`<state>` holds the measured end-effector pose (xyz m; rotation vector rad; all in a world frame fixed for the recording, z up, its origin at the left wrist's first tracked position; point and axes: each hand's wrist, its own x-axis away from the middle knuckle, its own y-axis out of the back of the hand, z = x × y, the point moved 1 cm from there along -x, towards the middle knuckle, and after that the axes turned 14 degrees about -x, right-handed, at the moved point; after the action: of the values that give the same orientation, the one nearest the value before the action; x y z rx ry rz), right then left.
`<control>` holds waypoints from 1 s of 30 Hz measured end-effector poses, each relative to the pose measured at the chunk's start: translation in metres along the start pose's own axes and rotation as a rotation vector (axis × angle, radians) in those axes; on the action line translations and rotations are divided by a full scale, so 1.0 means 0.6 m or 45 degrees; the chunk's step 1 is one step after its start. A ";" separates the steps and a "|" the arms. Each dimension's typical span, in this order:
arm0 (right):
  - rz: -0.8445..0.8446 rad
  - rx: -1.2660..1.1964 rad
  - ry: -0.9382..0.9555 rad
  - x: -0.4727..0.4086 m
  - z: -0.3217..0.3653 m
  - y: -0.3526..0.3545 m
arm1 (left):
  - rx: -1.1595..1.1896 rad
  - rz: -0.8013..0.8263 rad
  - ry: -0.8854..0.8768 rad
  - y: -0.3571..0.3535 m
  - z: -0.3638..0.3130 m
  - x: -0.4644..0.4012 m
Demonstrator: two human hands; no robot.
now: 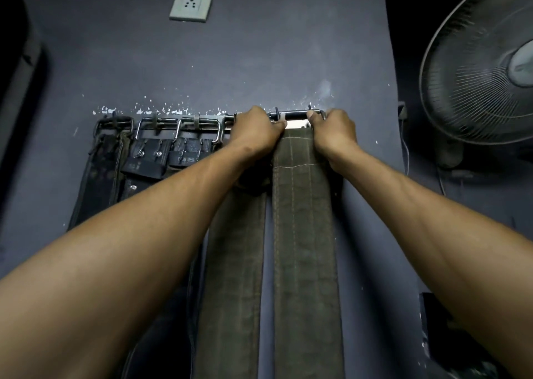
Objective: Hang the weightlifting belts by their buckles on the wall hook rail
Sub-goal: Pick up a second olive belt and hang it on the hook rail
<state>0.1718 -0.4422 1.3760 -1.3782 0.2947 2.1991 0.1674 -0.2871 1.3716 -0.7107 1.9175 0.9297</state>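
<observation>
Nearest, below both wrists, two olive belts hang flat down the wall. The right belt (305, 234) runs straight down between the forearms; the second belt (233, 263) hangs just left of it, passing under the left forearm, so its top end is hidden.

Higher up, both hands work at the top of the right belt. The left hand (256, 129) is curled, thumb and fingers pinching the left end of its buckle (297, 119). The right hand (334, 132) pinches the buckle's right end, fingers hooked over the bar. The buckle sits against the rail (202, 124), with a hook (277, 112) poking up through it, so it looks seated or nearly so. Whether it bears the weight alone I cannot tell.

Left of the left hand, three more buckles (157, 124) sit over hooks along the rail, their dark belts (144, 159) hanging below.

Judging by this, the task is close to done: the earlier belts are up, and what remains is letting go of this one. No loose belt shows.

Beyond the right hand stands a fan (484, 70); above the hands, a socket (191, 5).
</observation>
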 end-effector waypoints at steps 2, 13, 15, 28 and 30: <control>0.016 0.009 0.030 0.003 -0.008 0.001 | -0.113 -0.008 -0.043 0.002 -0.004 0.010; 0.060 -0.006 0.001 0.015 -0.018 -0.011 | -0.115 -0.218 -0.220 -0.020 0.033 0.045; 0.057 -0.019 -0.011 0.019 -0.016 -0.017 | -0.150 -0.221 -0.246 -0.018 0.043 0.049; 0.124 0.009 0.011 0.035 -0.015 -0.002 | 0.036 -0.162 -0.262 -0.001 0.064 0.064; 0.091 0.012 0.026 0.037 -0.018 -0.002 | -0.037 -0.175 -0.265 0.010 0.066 0.052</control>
<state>0.1729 -0.4390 1.3516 -1.4056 0.3669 2.2396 0.1665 -0.2548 1.3322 -0.7236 1.6550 0.9095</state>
